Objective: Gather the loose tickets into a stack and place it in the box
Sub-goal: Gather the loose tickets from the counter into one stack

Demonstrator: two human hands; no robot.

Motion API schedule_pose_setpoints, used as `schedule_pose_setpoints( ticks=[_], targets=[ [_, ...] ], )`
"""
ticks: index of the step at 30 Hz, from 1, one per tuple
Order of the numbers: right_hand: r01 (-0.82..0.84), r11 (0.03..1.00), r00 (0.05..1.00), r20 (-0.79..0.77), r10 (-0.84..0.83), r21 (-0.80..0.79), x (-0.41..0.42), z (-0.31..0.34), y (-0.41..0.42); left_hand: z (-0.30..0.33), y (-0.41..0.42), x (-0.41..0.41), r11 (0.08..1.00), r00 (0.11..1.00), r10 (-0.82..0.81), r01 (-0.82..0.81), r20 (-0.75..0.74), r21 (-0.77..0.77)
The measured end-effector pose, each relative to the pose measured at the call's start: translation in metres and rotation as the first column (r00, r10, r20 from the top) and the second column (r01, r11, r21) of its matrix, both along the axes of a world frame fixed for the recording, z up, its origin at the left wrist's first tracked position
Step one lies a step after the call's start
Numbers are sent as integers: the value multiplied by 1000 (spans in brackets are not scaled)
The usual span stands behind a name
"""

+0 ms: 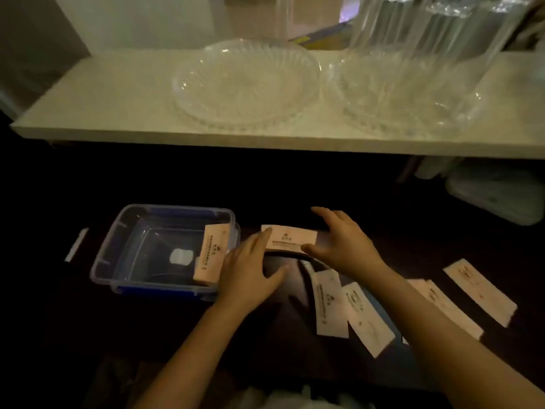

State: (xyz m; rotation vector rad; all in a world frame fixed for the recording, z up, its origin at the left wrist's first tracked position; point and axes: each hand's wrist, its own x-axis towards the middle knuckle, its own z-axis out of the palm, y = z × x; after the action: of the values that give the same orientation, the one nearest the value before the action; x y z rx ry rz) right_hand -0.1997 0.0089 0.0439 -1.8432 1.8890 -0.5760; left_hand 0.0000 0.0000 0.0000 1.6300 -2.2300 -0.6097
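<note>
Loose tickets (331,302) lie scattered on the dark table (73,320) nearest me, to the right. I see my left hand (250,270) spread flat beside the clear box (165,249), fingertips touching a ticket stack (290,239). My right hand (342,243) cups that stack's other end, fingers apart. Another stack (211,255) leans inside the box.

Dark tabletop (59,320): clear plastic box (124,255) at nine o'clock, loose tickets (365,317) scattered toward four o'clock, ticket stack (290,239) at centre. White shelf (103,113) at twelve o'clock, bearing two clear ribbed dishes (244,84).
</note>
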Motion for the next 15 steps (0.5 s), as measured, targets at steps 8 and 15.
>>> schedule_pose_setpoints(
  ticks=[8, 15],
  targets=[
    [365, 906, 896, 183, -405, 216, -8, -57, 84, -73, 40, -9, 985, 960, -173, 171, 219, 29],
    [603, 724, 678, 264, -686, 335, 3, -85, 123, -91, 51, -17, 978, 902, -202, 203, 381, 39]
  ],
)
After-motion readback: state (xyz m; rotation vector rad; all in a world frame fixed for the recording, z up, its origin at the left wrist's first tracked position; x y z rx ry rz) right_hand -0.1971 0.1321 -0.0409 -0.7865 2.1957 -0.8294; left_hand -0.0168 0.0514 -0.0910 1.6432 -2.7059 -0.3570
